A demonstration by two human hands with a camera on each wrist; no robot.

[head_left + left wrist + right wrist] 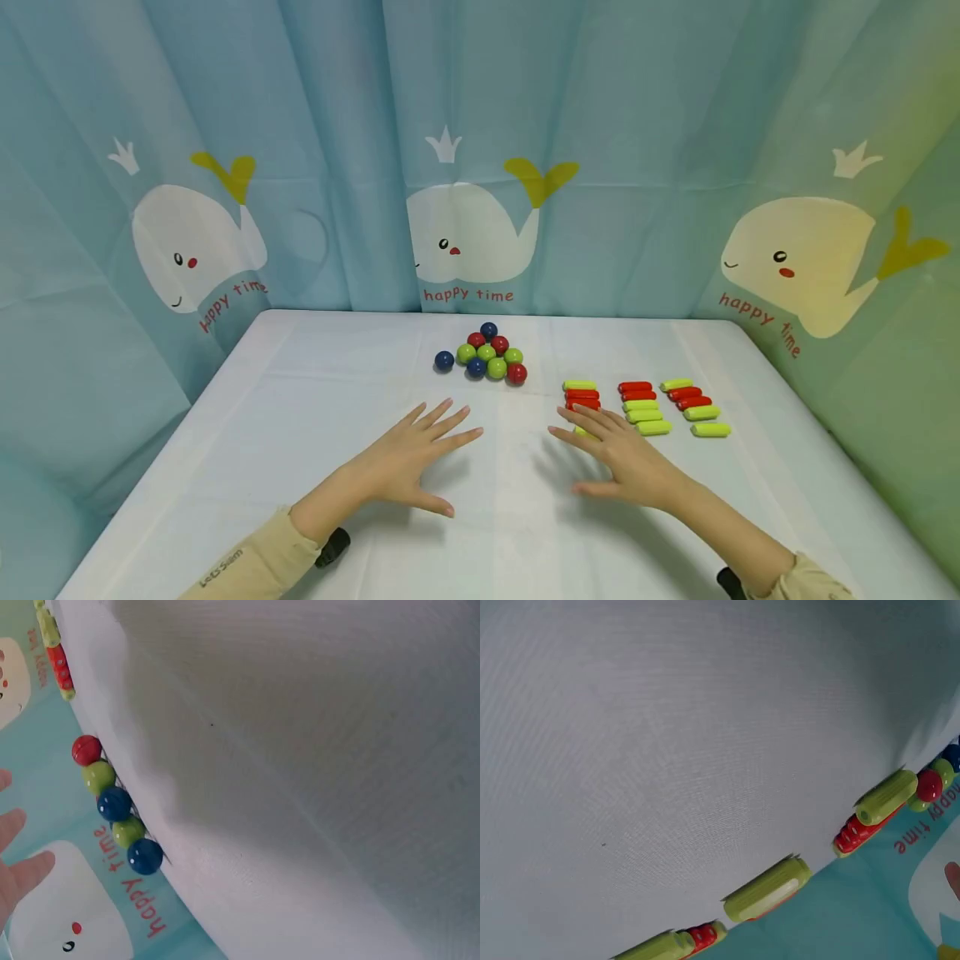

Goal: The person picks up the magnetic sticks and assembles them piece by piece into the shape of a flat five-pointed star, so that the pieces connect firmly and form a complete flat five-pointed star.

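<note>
Both hands hover over the white table with fingers spread and nothing in them. My left hand (405,458) is left of centre, its fingertips pointing toward a cluster of glossy balls in dark blue (444,361), green (497,368) and red (517,374). Over the right half, my right hand (626,458) overlaps the nearest end of a column of short ribbed sticks, some red (582,395), some yellow-green (654,427). These sticks lie in three columns. In the left wrist view, balls such as a red one (87,750) line the table's far edge; the right wrist view shows a green stick (768,889) close by.
A white cloth covers the table (300,392). Blue-green curtains (352,150) printed with whales (472,233) hang behind it and along both sides. Dark wrist-camera pieces (333,547) sit below the sleeves.
</note>
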